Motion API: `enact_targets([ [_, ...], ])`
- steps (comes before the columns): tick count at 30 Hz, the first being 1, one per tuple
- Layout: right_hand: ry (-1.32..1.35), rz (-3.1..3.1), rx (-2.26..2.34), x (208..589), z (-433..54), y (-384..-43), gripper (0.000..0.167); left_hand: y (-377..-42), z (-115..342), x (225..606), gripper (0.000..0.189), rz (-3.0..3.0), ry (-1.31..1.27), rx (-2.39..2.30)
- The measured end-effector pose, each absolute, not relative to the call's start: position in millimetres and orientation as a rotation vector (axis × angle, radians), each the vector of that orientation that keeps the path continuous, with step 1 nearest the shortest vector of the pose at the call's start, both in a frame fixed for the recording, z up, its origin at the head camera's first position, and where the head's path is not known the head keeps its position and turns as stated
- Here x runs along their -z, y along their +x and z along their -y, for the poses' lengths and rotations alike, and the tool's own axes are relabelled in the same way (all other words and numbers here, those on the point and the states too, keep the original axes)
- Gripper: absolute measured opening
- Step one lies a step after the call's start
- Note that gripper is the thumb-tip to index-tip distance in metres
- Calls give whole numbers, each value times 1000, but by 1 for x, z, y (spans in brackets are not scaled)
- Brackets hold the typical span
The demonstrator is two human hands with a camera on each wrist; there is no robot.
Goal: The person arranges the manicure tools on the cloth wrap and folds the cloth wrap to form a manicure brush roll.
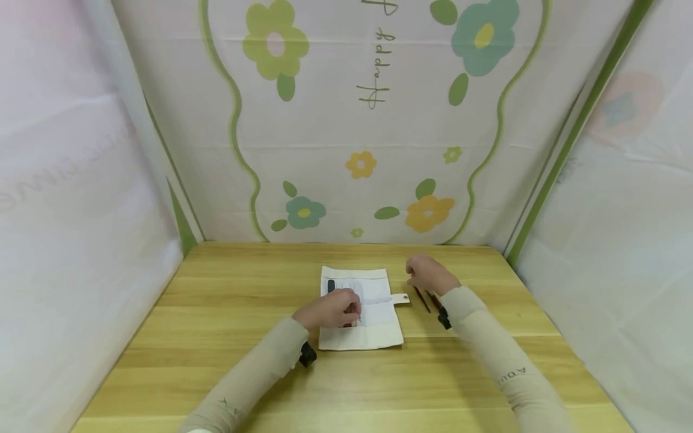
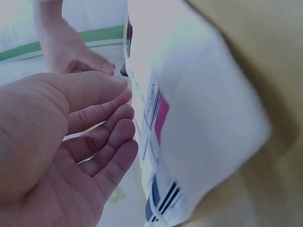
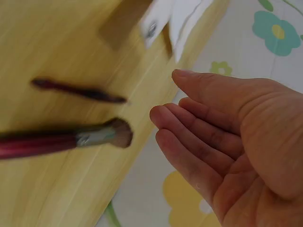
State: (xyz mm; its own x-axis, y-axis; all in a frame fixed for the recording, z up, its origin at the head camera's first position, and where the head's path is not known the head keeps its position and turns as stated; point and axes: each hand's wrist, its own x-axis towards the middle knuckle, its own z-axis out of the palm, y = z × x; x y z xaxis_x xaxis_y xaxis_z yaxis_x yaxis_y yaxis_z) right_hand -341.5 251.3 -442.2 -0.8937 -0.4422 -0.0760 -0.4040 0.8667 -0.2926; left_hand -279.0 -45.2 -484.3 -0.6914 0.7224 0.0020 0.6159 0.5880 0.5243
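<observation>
A white cloth roll-up pouch [image 1: 376, 337] lies unfolded on the table, with a dark item [image 1: 331, 285] and a red one tucked inside. Over its left part hovers my left hand [image 1: 331, 308], fingers loosely bent and holding nothing. To the right of the pouch lie two makeup brushes: a thicker one with a red handle [image 3: 42, 144] and brown bristles, and a thin dark red one [image 3: 71, 89]. My right hand [image 1: 431, 274] is just above and beyond them, its fingers relaxed with nothing between them. The left hand covers part of the pouch's contents.
A strap [image 1: 400, 299] with a metal snap sticks out from the pouch's right side. The wooden table [image 1: 227, 361] is bounded by a flower-printed cloth [image 1: 325, 132] at the back and by white cloth walls on both sides.
</observation>
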Motion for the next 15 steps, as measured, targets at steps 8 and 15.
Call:
enact_targets([
  [8, -710, -2920, 344, 454, -277, -332, 50, -296, 29, 476, 11, -2690, 1083, -640],
  [15, -692, -2898, 408, 461, -279, -330, 56, -305, 17, 481, 13, -2731, 1054, -603],
])
